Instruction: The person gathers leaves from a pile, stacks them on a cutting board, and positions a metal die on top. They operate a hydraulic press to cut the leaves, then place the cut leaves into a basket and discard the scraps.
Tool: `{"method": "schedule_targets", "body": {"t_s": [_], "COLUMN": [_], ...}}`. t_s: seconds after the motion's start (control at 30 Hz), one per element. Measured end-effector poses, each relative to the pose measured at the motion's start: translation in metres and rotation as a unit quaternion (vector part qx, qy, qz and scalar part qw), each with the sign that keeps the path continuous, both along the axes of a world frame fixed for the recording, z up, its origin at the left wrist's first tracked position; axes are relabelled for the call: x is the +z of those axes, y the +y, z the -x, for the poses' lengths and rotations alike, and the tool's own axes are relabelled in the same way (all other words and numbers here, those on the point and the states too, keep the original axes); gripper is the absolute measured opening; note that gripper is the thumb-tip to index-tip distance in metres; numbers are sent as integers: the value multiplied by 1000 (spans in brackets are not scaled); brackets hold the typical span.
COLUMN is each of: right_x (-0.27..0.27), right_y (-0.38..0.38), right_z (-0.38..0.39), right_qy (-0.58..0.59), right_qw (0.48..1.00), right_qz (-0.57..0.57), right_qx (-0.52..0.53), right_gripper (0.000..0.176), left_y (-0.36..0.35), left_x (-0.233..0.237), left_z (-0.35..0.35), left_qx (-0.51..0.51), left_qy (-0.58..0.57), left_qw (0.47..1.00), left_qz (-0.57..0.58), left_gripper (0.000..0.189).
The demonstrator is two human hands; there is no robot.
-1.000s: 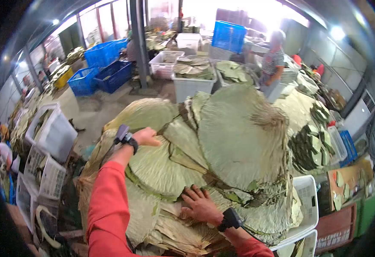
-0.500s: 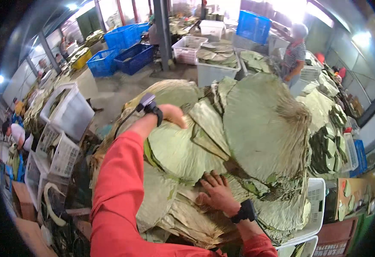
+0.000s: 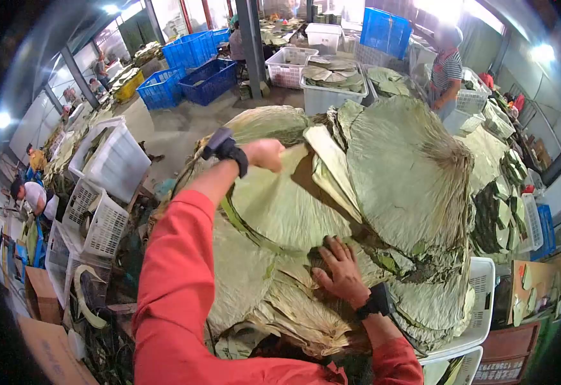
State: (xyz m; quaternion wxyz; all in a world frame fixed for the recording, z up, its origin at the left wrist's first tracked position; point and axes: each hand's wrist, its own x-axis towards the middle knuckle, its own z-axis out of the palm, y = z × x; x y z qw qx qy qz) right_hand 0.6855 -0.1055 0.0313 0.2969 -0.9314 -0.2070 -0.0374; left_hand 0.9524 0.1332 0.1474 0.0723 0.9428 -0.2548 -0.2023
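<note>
A broad, pale green dried lotus leaf (image 3: 287,208) lies in the middle of a wide pile. My left hand (image 3: 265,154) is closed at its upper edge, fingers curled around the rim. Flat on the near side of the leaves rests my right hand (image 3: 342,271), fingers stretched and slightly apart. A narrow folded leaf (image 3: 333,168) sticks up beside the middle leaf and casts a shadow on it. To the right lies a larger folded dried leaf (image 3: 405,173) with a gathered brown end. Crumpled brownish leaves (image 3: 299,308) spread below my hands.
White crates (image 3: 481,301) stand at the pile's right, with more white baskets (image 3: 95,218) at left. Blue crates (image 3: 208,80) sit on the floor behind, near a grey post (image 3: 251,48). A person in a striped shirt (image 3: 446,77) stands at back right; others work at far left.
My left hand has curled closed at the leaf's edge. The narrow folded leaf has shifted up and stands more raised, with a dark shadow beside it. My right hand stays flat on the leaves.
</note>
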Motion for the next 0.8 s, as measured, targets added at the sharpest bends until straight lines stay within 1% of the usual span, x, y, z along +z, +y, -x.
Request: {"method": "schedule_targets", "body": {"t_s": [0.07, 0.1, 0.13, 0.17, 0.2, 0.23, 0.27, 0.3, 0.37, 0.4, 0.43, 0.5, 0.57, 0.6, 0.63, 0.7, 0.73, 0.8], "right_x": [-4, -2, 3, 3, 0, 1, 13, 27, 95, 109, 130, 168, 184, 188, 174, 168, 166, 152], "right_y": [1, 0, 0, -2, -5, -8, -6, -6, 3, 3, 4, 1, -12, -22, -38, -57, -65, -77], "right_z": [3, 4, 7, 8, 6, 8, 14, 24, 53, 61, 71, 104, 146, 168, 192, 253, 286, 345], "right_qy": [-12, -21, -22, -14, -7, -1, 43, 58, 78, 30, 1, -70, -126, -158, -126, -150, -148, -200], "right_qw": [999, 999, 999, 999, 999, 999, 990, 977, 936, 912, 876, 787, 726, 695, 668, 617, 585, 563], "right_qz": [-20, -31, 2, -6, -14, -21, -131, -201, -337, -407, -479, -609, -673, -699, -721, -739, -763, -726], "right_qx": [-25, -38, -42, -37, -33, -30, -28, -39, -65, -53, -61, -76, -67, -59, -135, -224, -232, -339], "right_gripper": [55, 55, 56, 56, 56, 57, 50, 51, 52, 59, 61, 64, 56, 53, 42, 32, 29, 27], "left_y": [25, 39, 53, 60, 65, 76, 71, 58, 13, -14, -45, -107, -164, -197, -223, -241, -250, -273], "left_x": [32, 55, 82, 124, 154, 163, 184, 195, 206, 208, 207, 180, 152, 125, 101, 93, 76, 50], "left_z": [4, 0, 4, 34, 50, 50, 76, 101, 149, 172, 195, 240, 305, 333, 361, 418, 443, 496], "left_qx": [-41, -37, -33, -45, -12, -18, -20, -37, -78, -86, -101, -239, -381, -395, -407, -491, -546, -577], "left_qy": [-103, -139, -177, -188, -223, -312, -316, -374, -481, -466, -451, -437, -394, -323, -244, -300, -359, -247], "left_qw": [993, 990, 982, 980, 975, 950, 944, 917, 843, 857, 868, 854, 791, 794, 793, 740, 675, 664], "left_qz": [29, -12, -54, 41, -18, 13, 89, 132, 227, 204, 184, 151, 271, 329, 382, 347, 342, 405], "left_gripper": [32, 30, 27, 25, 26, 26, 29, 29, 31, 26, 22, 13, 12, 14, 15, 25, 31, 37]}}
